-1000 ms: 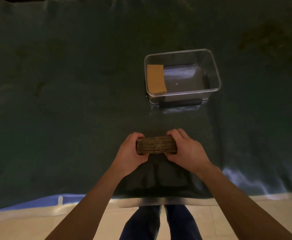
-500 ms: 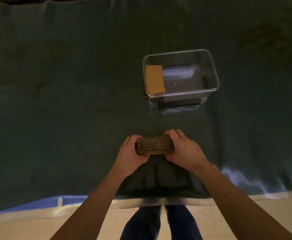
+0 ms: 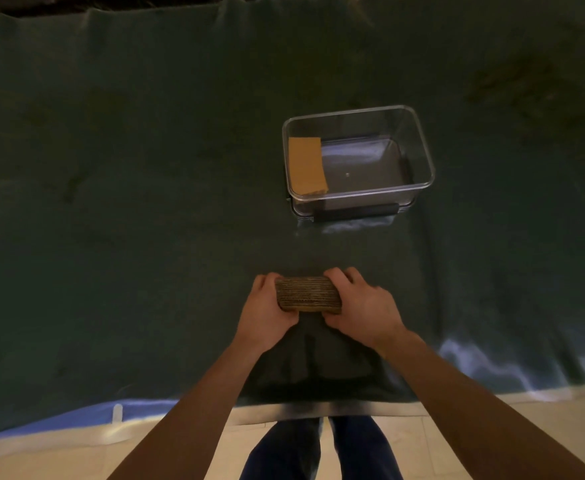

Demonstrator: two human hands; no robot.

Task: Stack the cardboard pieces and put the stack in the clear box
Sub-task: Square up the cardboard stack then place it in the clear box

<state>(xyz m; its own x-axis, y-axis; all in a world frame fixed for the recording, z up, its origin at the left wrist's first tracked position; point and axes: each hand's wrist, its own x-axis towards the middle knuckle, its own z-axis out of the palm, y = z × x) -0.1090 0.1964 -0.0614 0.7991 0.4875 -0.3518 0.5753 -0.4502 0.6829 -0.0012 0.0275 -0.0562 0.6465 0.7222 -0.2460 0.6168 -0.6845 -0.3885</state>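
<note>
A thick stack of brown cardboard pieces (image 3: pixel 308 294) stands on edge near the table's front, its corrugated edges facing me. My left hand (image 3: pixel 265 311) grips its left end and my right hand (image 3: pixel 362 308) grips its right end, both closed around it. Beyond the stack, a clear box (image 3: pixel 422 147) sits on the dark green cloth. One tan cardboard piece (image 3: pixel 307 165) lies inside the box against its left wall.
A dark green cloth (image 3: pixel 128 202) covers the table; its front edge (image 3: pixel 318 408) runs just behind my forearms. A black latch (image 3: pixel 355 213) is on the box's near side. My legs (image 3: pixel 318 448) and pale floor tiles show below.
The stack and both hands have held nearly still, shifting only slightly. The grip on the stack is unchanged.
</note>
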